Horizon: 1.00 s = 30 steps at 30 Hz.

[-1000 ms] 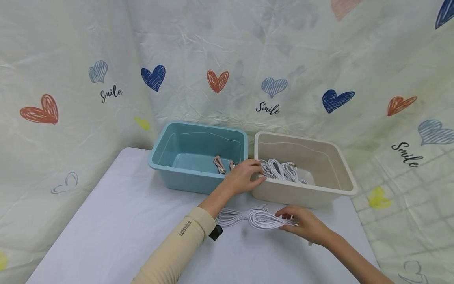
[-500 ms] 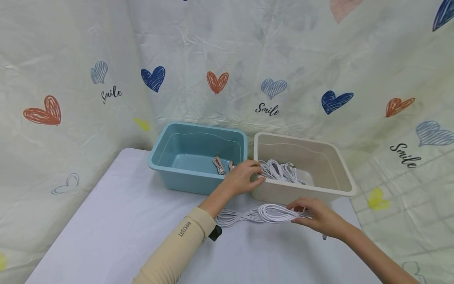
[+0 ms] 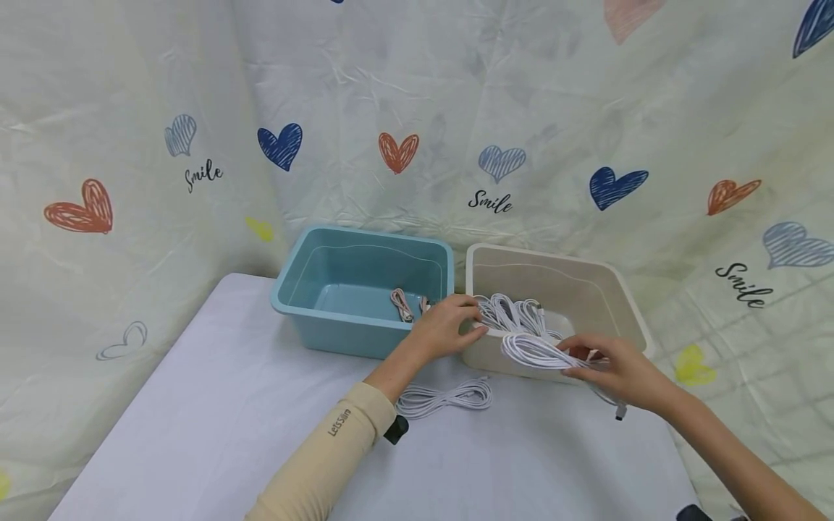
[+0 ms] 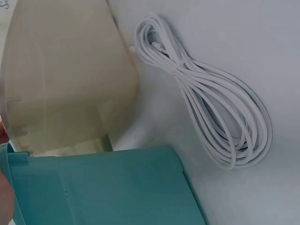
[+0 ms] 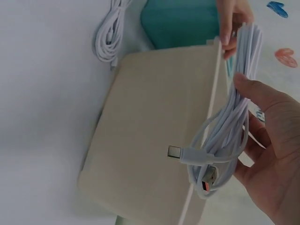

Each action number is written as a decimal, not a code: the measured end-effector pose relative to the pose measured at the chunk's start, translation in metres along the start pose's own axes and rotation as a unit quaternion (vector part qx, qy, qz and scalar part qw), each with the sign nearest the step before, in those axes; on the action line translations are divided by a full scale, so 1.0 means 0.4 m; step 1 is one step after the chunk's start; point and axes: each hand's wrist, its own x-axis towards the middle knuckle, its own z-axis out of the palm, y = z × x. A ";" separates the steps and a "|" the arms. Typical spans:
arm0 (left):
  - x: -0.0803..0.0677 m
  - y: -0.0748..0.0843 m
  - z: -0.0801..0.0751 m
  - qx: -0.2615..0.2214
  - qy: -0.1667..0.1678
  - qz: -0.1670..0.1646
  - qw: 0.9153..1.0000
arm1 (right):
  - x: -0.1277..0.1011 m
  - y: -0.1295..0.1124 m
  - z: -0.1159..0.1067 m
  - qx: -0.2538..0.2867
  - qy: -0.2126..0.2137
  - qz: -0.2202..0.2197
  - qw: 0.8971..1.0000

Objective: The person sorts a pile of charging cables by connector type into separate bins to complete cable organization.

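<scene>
My right hand (image 3: 609, 365) pinches a coiled white USB cable (image 5: 229, 117) in front of and at the level of the beige bin's front rim. In the right wrist view its USB plug (image 5: 209, 178) and a second connector (image 5: 187, 154) hang near the palm. My left hand (image 3: 446, 323) holds the near left corner of the beige bin (image 3: 602, 354), its fingers over the rim. A second coiled white cable (image 4: 215, 103) lies on the table, close to the left wrist. More white cables (image 3: 515, 315) fill the left end of the beige bin.
A teal bin (image 3: 352, 333) stands left of the beige one, with small pinkish cables (image 3: 402, 304) inside. Both bins sit on a white-covered table (image 3: 195, 420). A heart-printed curtain (image 3: 352, 94) hangs behind.
My right hand has lifted its cable off the table, up and rightward to the beige bin's front. The other coiled cable stays on the table. My left hand has kept its place.
</scene>
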 end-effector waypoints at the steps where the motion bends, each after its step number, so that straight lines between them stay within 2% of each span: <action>1: 0.000 0.000 0.001 0.000 -0.001 -0.001 1.000 | 0.003 0.002 -0.009 -0.006 0.001 0.010 1.000; 7: -0.003 -0.001 0.003 -0.001 -0.004 -0.005 1.000 | 0.032 0.021 -0.058 -0.035 0.012 0.074 0.997; 13: -0.004 -0.003 0.004 -0.002 0.002 -0.002 1.000 | 0.074 0.047 -0.088 -0.061 0.024 0.139 0.988; 21: 0.000 -0.001 0.002 -0.005 0.005 0.004 1.000 | 0.119 0.085 -0.120 -0.069 0.006 0.232 0.970; 30: 0.002 -0.001 -0.001 -0.003 0.003 0.002 1.000 | 0.141 0.138 -0.128 -0.090 0.042 0.294 0.951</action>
